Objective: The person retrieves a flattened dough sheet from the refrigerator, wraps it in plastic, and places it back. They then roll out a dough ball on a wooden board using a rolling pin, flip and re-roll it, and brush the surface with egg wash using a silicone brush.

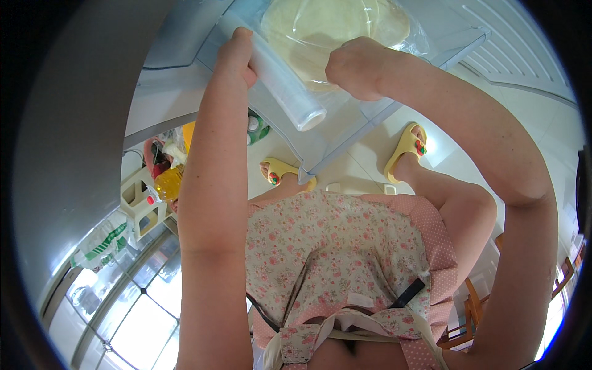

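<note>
A clear plastic drawer (323,155) is pulled out of a fridge in front of me. My left hand (237,58) is at the upper left, closed around a roll of clear plastic film or bags (289,90) that slants over the drawer. Flat, round, pale dough-like sheets (300,27) in a clear plastic bag (418,41) lie at the top. My right hand (354,69) is curled at the near right edge of that bag; its fingertips are hidden, so whether it pinches the plastic does not show.
The open fridge door (513,41) is at the upper right. At left, beside the grey fridge side (74,138), a bottle of yellow oil (169,185) rests by a cream plastic rack (143,203). My feet in yellow slippers (402,152) stand below the drawer. Wooden chairs (471,305) are at lower right.
</note>
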### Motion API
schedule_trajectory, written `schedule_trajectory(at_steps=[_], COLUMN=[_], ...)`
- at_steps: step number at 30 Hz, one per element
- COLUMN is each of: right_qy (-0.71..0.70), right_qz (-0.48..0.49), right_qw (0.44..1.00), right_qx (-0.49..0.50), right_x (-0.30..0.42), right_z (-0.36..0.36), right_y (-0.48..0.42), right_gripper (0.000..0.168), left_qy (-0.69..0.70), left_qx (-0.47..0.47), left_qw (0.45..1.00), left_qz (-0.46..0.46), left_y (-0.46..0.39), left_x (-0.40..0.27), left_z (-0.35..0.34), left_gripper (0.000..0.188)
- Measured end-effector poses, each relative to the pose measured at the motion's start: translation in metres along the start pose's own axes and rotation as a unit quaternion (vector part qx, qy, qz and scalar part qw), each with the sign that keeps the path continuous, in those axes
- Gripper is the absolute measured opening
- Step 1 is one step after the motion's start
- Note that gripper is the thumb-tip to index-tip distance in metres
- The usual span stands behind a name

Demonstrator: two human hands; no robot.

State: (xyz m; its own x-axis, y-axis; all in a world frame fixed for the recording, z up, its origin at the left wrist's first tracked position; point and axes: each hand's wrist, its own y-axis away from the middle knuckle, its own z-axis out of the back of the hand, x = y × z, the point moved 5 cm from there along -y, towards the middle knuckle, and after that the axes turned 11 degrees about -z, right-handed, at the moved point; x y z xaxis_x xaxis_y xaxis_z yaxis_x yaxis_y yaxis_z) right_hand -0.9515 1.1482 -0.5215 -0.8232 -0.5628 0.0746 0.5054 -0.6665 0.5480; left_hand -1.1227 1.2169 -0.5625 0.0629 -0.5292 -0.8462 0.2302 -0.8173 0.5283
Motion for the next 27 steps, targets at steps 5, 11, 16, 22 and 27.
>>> schedule_trajectory(at_steps=[5,11,16,22,27], right_qy=[-0.002,0.014,0.041,0.053,0.039], right_qz=[0.001,-0.001,0.008,0.005,-0.001], right_qw=[1.000,1.000,0.999,0.999,0.999], right_qx=[-0.009,0.016,0.008,0.011,-0.003], right_x=[0.001,-0.001,0.008,0.006,0.006], right_z=[-0.003,0.003,0.000,0.001,-0.002], right_y=[0.003,-0.005,0.003,0.000,0.000], right_gripper=[0.012,0.012,0.012,0.012,0.012], left_qy=[-0.025,-0.060,-0.071,-0.102,-0.124], left_qx=[0.023,0.055,0.055,0.055,0.049], left_qw=[0.999,0.997,0.996,0.993,0.991], left_qz=[-0.027,0.007,0.010,0.010,0.000], left_y=[-0.005,-0.020,-0.002,-0.007,-0.003], left_x=[0.007,0.008,0.000,-0.002,-0.004], left_z=[0.002,0.002,0.000,0.001,0.001], left_gripper=[0.054,0.053,0.046,0.042,0.046])
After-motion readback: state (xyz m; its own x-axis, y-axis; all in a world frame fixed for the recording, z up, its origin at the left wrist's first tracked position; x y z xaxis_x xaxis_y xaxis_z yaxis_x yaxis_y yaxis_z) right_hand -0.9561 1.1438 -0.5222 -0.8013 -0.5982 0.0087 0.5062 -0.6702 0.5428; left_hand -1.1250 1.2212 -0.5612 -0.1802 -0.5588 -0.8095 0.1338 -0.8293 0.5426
